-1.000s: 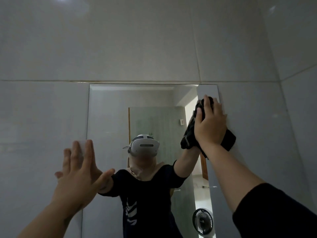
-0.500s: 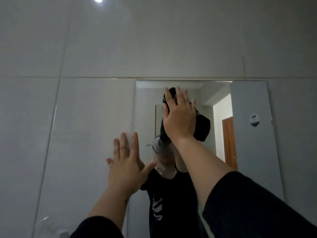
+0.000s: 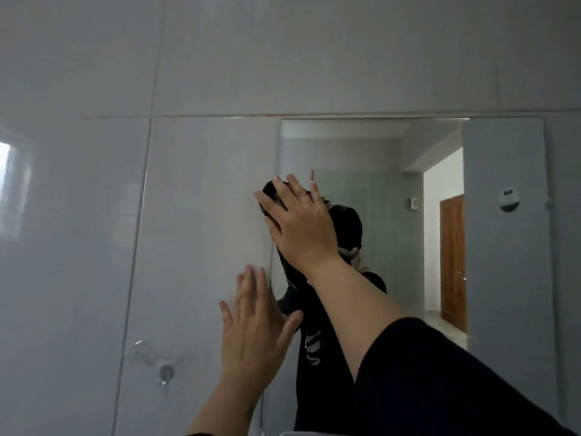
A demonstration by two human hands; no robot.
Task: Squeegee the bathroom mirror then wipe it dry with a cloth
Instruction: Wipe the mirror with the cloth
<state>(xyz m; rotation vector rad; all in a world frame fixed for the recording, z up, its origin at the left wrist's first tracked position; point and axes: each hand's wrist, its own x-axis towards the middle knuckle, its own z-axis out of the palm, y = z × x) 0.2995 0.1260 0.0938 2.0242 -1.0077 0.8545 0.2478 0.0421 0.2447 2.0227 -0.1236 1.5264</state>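
A tall rectangular mirror point(image 3: 393, 158) is fixed to the grey tiled wall. My right hand point(image 3: 300, 225) presses a black cloth point(image 3: 347, 223) flat against the glass at the mirror's upper left edge; the fingers spread over the cloth, which shows around and under the palm. My left hand point(image 3: 254, 325) rests open with fingers apart on the wall and the mirror's left edge, lower down. The mirror reflects a person in a dark shirt, mostly hidden behind my right arm. No squeegee is in view.
Large grey wall tiles point(image 3: 204, 215) surround the mirror. A small metal wall hook point(image 3: 166, 372) sits low on the left. A white and black sticker point(image 3: 508, 200) is stuck near the mirror's right side. A wooden door point(image 3: 452, 262) shows in the reflection.
My right hand has swept the black cloth from the mirror's upper right corner across to its left edge. My left hand stayed flat by the left edge. My view swung left.
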